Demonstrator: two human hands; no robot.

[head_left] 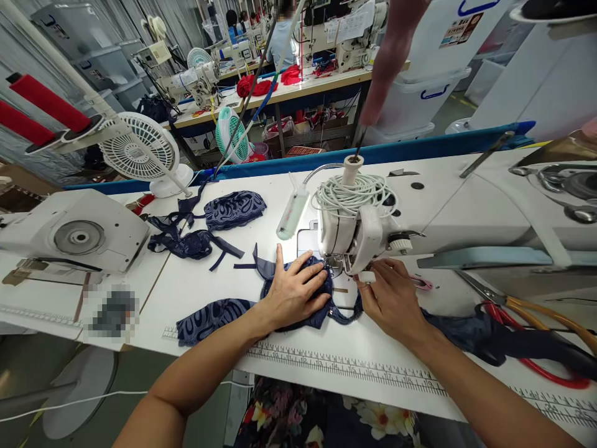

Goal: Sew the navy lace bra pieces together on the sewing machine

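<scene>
1. Floral cloth [280,410] on the person's lap is closest to the camera, right below the worktop's [209,283] front edge, which has a ruler scale [345,367] printed along it.
2. Left hand [298,289] is palm-down on a navy garment piece [317,320], fingers spread pretty wide, pressing rather than gripping. That piece sits between the front edge and the sewing machine [342,233], its far right side up by the presser foot.
3. Right hand [392,298] is just right of the foot, fingers bent in close to the thumb. A navy strip [346,320] curves over toward the thumb, but can't tell if it's actually pinched.
4. Patterned fabric [212,318] pokes out left of that wrist, near the front edge. Another lace piece [236,210] and some strappy bits [191,244] lie nearer the back edge.
5. Toward the worktop's front right: orange-handled scissors [497,297], dark cloth [489,336] and a red handle [559,378], all kinda jumbled together.
6. White fan [138,146] stands at the back edge, left side.
</scene>
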